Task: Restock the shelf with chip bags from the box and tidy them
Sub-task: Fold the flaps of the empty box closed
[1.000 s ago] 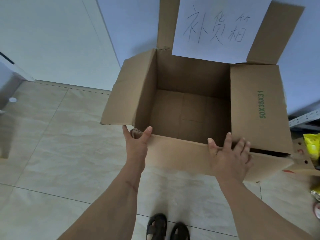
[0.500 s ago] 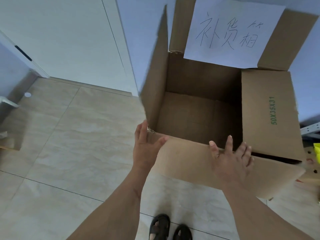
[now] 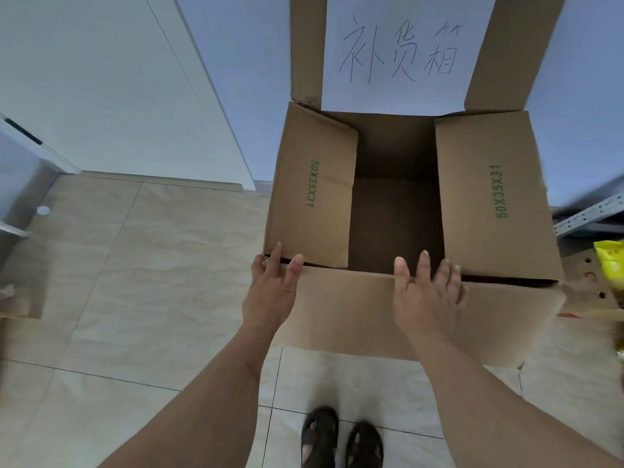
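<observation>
both hands rest with straight fingers on the box's near flap (image 3: 354, 309), left hand (image 3: 270, 292) at its corner, right hand (image 3: 427, 295) mid-edge, likely to close it. beyond the fingertips the box (image 3: 395, 211) shows no chip bags.

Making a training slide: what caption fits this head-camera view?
Both hands, left hand and right hand, rest on the near flap of an empty cardboard box with side flaps folded inward.
</observation>
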{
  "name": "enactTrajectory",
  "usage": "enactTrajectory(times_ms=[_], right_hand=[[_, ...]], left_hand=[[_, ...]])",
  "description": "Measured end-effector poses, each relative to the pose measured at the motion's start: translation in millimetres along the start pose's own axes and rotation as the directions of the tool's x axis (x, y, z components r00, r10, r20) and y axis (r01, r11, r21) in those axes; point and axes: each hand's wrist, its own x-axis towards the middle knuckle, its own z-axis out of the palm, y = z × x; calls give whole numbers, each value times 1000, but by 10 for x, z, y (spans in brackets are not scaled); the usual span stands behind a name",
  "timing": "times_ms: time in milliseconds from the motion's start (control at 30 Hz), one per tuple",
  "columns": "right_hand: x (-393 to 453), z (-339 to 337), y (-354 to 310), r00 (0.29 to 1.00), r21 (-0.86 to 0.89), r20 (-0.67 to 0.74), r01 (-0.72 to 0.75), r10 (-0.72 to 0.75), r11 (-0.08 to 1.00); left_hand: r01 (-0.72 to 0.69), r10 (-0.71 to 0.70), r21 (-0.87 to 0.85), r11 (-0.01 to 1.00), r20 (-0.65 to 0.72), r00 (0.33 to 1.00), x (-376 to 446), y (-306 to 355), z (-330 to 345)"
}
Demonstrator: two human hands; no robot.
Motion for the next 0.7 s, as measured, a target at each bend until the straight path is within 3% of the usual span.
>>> enactTrajectory(times_ms=[133, 267, 433, 567, 700], right_hand=[[-16, -90, -9, 999, 59, 9, 37, -37, 998], [-175, -219, 46, 994, 92, 66, 84, -90, 992], [-367, -420, 90, 975, 62, 153, 155, -163, 986], [-472, -610, -40, 956, 39, 190, 220, -223, 975], [-614, -868, -272, 873, 102, 300, 371, -384, 923]], left_hand=[[44, -52, 158, 986, 46, 998, 0, 37, -96], [-54, -12, 322, 945, 197, 980, 14, 100, -234], [9, -52, 213, 977, 199, 979, -54, 384, -468], [140, -125, -27, 990, 305, 944, 0, 462, -683], [245, -156, -165, 955, 422, 893, 39, 418, -804]])
